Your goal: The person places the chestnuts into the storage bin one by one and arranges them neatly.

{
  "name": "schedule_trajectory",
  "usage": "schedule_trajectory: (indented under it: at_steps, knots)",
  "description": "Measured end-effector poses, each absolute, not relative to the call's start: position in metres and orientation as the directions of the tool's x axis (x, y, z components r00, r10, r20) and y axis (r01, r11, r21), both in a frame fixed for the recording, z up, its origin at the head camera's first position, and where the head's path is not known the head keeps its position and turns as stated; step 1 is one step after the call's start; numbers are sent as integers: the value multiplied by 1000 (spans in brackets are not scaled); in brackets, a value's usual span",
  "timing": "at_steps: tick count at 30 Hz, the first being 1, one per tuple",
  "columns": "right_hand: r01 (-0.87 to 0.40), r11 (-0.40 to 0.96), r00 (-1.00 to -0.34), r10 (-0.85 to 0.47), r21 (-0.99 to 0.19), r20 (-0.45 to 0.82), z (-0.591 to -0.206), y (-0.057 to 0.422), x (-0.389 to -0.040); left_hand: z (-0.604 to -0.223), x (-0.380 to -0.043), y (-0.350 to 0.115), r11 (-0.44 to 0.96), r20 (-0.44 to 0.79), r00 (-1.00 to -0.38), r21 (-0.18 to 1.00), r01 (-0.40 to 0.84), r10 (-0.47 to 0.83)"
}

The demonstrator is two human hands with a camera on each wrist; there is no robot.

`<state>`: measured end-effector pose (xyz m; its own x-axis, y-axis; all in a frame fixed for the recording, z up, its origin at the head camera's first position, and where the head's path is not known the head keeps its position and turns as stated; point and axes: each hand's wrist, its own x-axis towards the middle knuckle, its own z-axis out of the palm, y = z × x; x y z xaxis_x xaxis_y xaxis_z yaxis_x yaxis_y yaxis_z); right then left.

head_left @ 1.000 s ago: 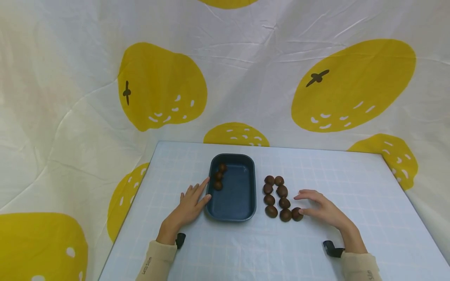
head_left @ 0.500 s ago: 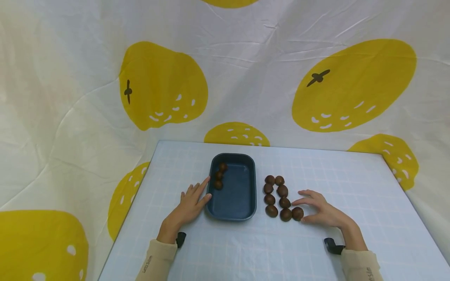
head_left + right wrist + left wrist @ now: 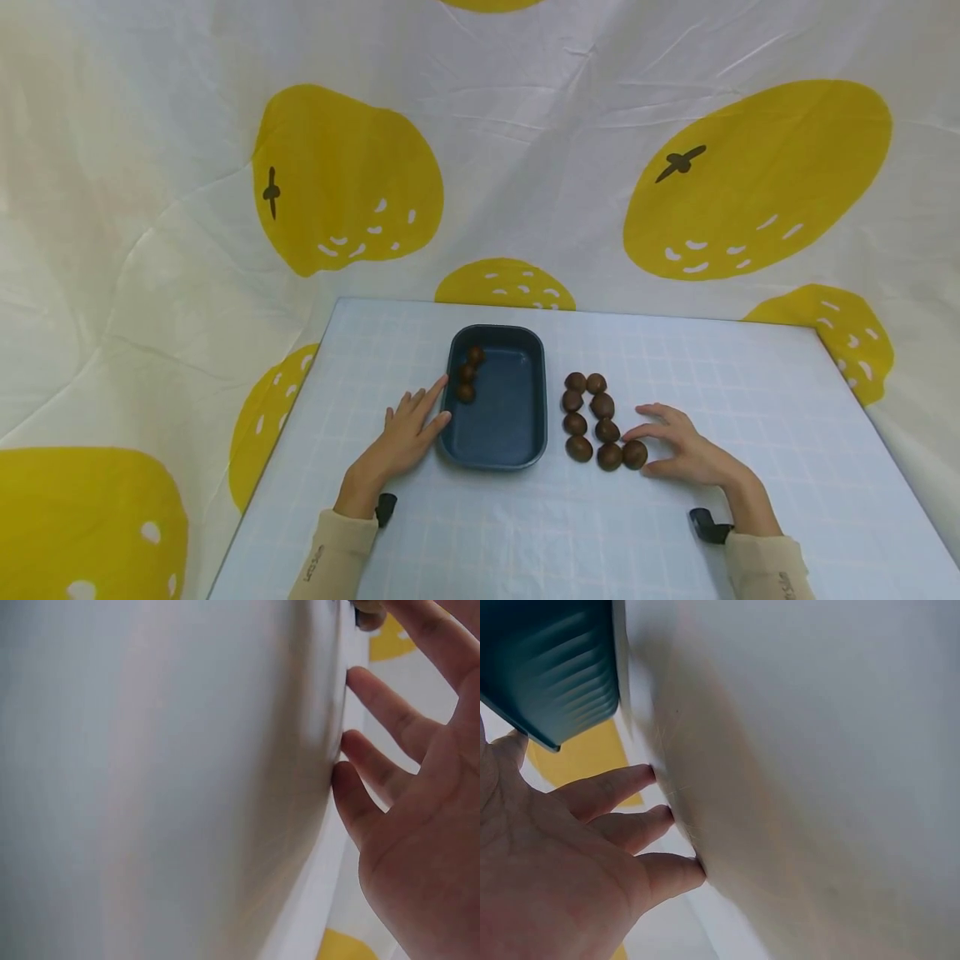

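Quietly, the right hand [image 3: 682, 450] pinches a brown ball [image 3: 635, 455] at the near end of two rows right of the tray [image 3: 507, 417].
Its thumb and forefinger bend round that ball, other fingertips resting on the table; the left hand [image 3: 405, 432] lies spread, thumb and forefinger touching the tray's left rim, remaining tips on the pale checked tabletop [image 3: 510, 533]. Behind the table hangs a creased white cloth [image 3: 525, 192] printed with big yellow fruit.
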<state>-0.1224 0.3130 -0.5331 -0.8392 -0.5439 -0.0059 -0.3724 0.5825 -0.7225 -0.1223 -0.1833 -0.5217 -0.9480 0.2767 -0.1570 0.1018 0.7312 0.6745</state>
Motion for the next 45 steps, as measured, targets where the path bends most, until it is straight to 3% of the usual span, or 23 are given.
schedule_trajectory:
  at_steps: [15, 45]
  knots:
    - [-306, 621, -861, -504, -721, -69, -531, 309, -122, -522, -123, -182, 731, -138, -952, 673, 112, 273]
    - [-273, 607, -871, -485, -746, -76, -509, 308, -129, -522, -124, -183, 725, -141, -950, 680, 111, 278]
